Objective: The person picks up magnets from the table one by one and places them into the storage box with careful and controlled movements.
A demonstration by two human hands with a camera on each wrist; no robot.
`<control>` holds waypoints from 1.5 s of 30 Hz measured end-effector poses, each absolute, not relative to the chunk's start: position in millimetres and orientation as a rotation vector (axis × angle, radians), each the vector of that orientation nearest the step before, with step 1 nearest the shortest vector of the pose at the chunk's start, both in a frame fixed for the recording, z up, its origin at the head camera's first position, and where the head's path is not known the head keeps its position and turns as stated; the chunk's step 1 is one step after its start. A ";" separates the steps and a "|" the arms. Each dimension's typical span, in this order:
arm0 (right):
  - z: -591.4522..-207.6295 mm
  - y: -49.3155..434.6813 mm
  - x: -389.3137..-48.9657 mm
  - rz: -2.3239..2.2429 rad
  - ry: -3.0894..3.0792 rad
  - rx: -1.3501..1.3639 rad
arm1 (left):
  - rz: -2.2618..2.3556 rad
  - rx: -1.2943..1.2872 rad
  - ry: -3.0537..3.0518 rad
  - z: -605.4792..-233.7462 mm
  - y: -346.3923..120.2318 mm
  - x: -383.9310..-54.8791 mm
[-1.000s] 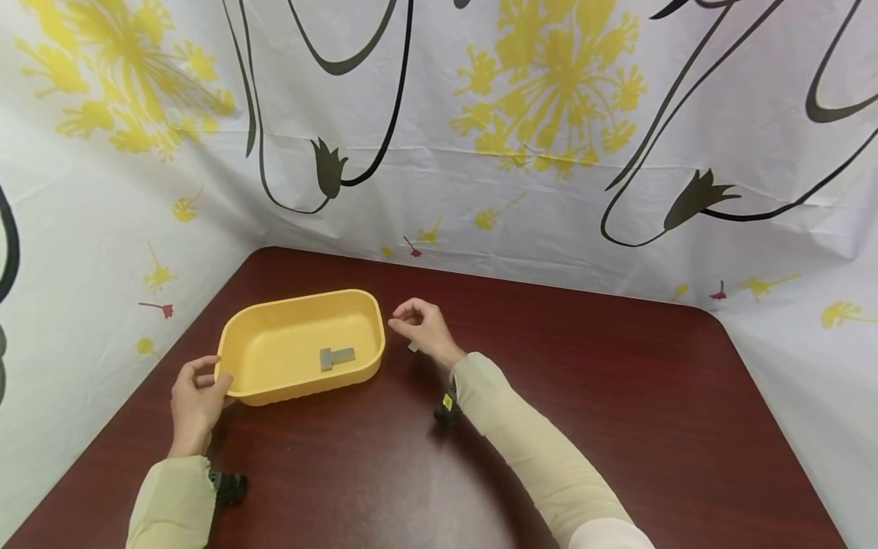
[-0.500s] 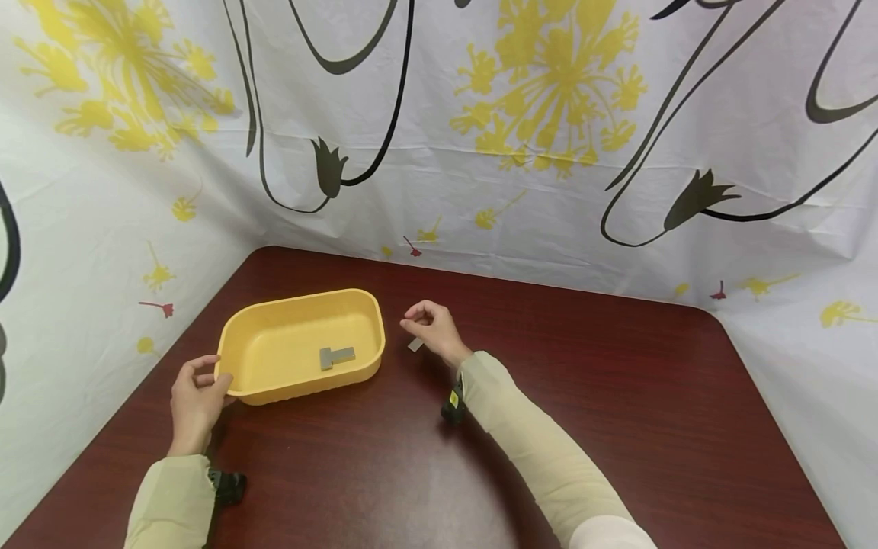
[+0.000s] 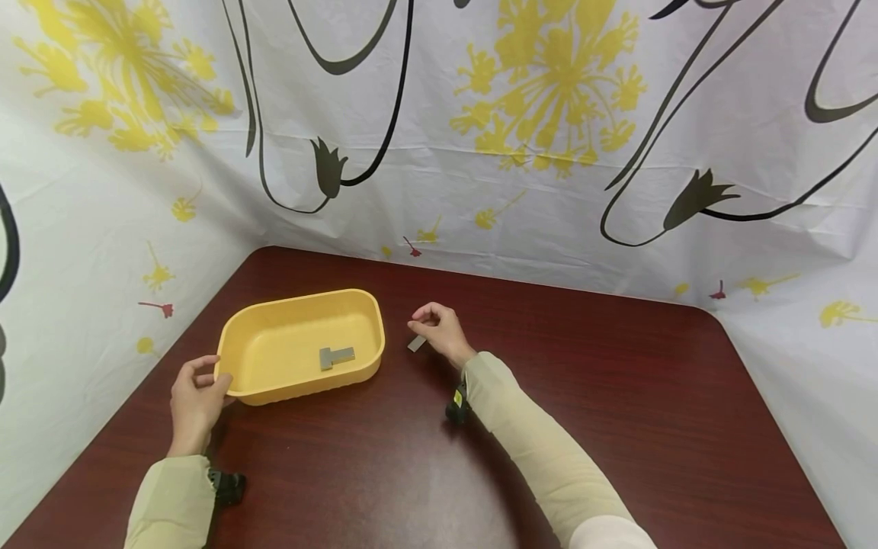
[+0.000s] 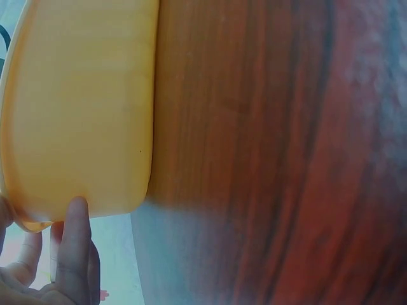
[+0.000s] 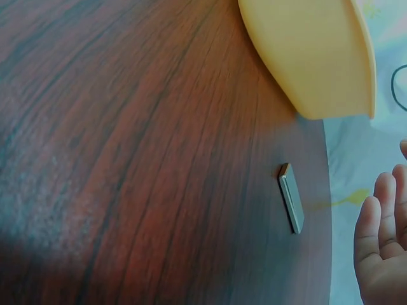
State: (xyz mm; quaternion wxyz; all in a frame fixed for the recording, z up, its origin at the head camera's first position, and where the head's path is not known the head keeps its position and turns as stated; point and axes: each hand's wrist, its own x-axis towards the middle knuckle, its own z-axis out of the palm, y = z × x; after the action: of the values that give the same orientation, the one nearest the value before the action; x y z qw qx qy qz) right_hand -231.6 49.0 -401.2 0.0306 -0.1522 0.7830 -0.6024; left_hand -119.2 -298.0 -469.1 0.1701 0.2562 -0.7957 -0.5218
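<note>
A yellow plastic tub stands on the table, with a grey T-shaped metal piece lying on its floor. My left hand grips the tub's near-left corner, thumb at the rim; the left wrist view has its fingers against the outer wall. Right of the tub, my right hand is over the table with bent fingers and nothing held. Below it lies a small flat metal bar, partly covered by the hand. In the right wrist view that bar lies on the wood, apart from the fingers.
The dark red wooden table stretches to the right and toward the front. A white cloth with yellow and black plant prints hangs behind and along the sides. A black wrist camera sits below the left hand.
My right hand has drawn back to the right, away from the tub's right end, uncovering more of the metal bar. The left hand and tub have stayed in place.
</note>
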 end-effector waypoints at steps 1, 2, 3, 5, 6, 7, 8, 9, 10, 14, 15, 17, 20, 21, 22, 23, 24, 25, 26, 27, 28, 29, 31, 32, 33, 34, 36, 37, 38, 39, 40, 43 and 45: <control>-401.9 49.3 -232.2 -1.852 2.417 -0.465 | -1.476 0.727 -2.266 -474.2 -301.1 -121.2; -402.9 49.7 -233.0 -1.848 2.421 -0.463 | -1.471 0.732 -2.266 -479.9 -304.2 -123.3; -403.9 50.0 -233.6 -1.843 2.424 -0.461 | -1.461 0.738 -2.270 -484.2 -306.9 -125.1; -406.1 50.6 -235.2 -1.838 2.432 -0.463 | -1.442 0.759 -2.274 -492.9 -312.1 -129.0; -409.3 51.3 -237.8 -1.838 2.425 -0.463 | -1.445 0.758 -2.274 -495.6 -314.1 -130.0; -413.0 51.8 -240.7 -1.838 2.421 -0.461 | -1.443 0.767 -2.275 -497.4 -315.2 -130.8; -416.9 52.4 -243.4 -1.840 2.418 -0.459 | -1.444 0.771 -2.274 -498.4 -316.0 -131.2; -420.9 52.8 -246.0 -1.840 2.416 -0.452 | -1.442 0.773 -2.273 -498.6 -316.1 -131.3; -424.6 53.3 -248.6 -1.841 2.414 -0.447 | -1.442 0.772 -2.276 -497.8 -315.3 -130.8; -436.1 54.0 -255.7 -1.826 2.429 -0.411 | -1.439 0.770 -2.271 -488.9 -308.3 -127.1; -437.1 54.1 -256.2 -1.822 2.437 -0.403 | -1.446 0.753 -2.273 -484.0 -305.7 -125.2; -438.7 54.5 -256.7 -1.811 2.448 -0.394 | -1.460 0.737 -2.264 -473.8 -299.6 -121.4; -439.2 55.5 -256.5 -1.798 2.453 -0.387 | -1.483 0.734 -2.253 -456.0 -289.1 -115.5; -439.4 55.9 -256.6 -1.793 2.452 -0.386 | -1.490 0.740 -2.252 -451.7 -286.6 -114.1; -439.7 56.4 -256.7 -1.787 2.452 -0.386 | -1.490 0.754 -2.250 -448.4 -284.4 -113.3; -439.8 56.9 -256.9 -1.784 2.447 -0.386 | -1.483 0.755 -2.256 -445.6 -282.5 -112.4; -439.9 57.3 -257.2 -1.783 2.439 -0.384 | -1.485 0.766 -2.253 -444.9 -281.9 -112.5; -440.2 57.9 -257.6 -1.782 2.431 -0.386 | -1.482 0.769 -2.257 -445.3 -282.2 -112.9; -440.6 58.5 -258.0 -1.785 2.418 -0.388 | -1.484 0.775 -2.252 -448.1 -284.0 -114.0; -441.0 59.1 -258.5 -1.787 2.407 -0.391 | -1.483 0.767 -2.257 -452.7 -287.0 -115.2; -441.3 59.7 -258.9 -1.789 2.396 -0.396 | -1.487 0.758 -2.260 -457.4 -290.5 -116.6; -441.5 60.2 -259.1 -1.792 2.387 -0.400 | -1.482 0.757 -2.258 -462.6 -293.3 -118.1; -442.4 61.0 -259.5 -1.799 2.375 -0.405 | -1.491 0.753 -2.255 -469.6 -297.9 -120.2; -443.1 61.2 -259.7 -1.802 2.374 -0.401 | -1.496 0.747 -2.248 -471.3 -298.7 -120.6; -443.6 61.2 -259.6 -1.799 2.381 -0.396 | -1.503 0.744 -2.245 -470.8 -298.5 -120.6; -444.0 61.2 -259.4 -1.799 2.388 -0.389 | -1.502 0.749 -2.246 -467.2 -296.3 -120.0; -444.9 61.0 -259.0 -1.799 2.402 -0.375 | -1.504 0.758 -2.242 -456.4 -289.2 -117.3; -445.4 60.9 -258.8 -1.798 2.412 -0.369 | -1.514 0.764 -2.246 -451.0 -286.4 -115.9; -445.6 60.8 -258.4 -1.793 2.423 -0.362 | -1.510 0.767 -2.248 -446.6 -283.6 -114.5; -445.8 60.8 -258.0 -1.788 2.432 -0.359 | -1.511 0.776 -2.244 -443.1 -281.6 -113.7; -446.3 60.8 -257.9 -1.788 2.435 -0.356 | -1.505 0.780 -2.256 -440.7 -280.4 -113.0; -448.2 61.2 -258.4 -1.787 2.438 -0.348 | -1.507 0.775 -2.261 -449.5 -286.4 -115.4; -449.2 61.8 -258.8 -1.792 2.427 -0.349 | -1.503 0.764 -2.259 -462.5 -294.5 -119.5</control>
State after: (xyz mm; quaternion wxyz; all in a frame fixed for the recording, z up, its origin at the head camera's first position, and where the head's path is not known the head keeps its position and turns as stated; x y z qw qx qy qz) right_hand -258.8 61.8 -449.2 0.0524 -0.1146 0.7980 -0.5893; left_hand -119.5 -294.5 -462.5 0.1607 0.2674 -0.7909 -0.5264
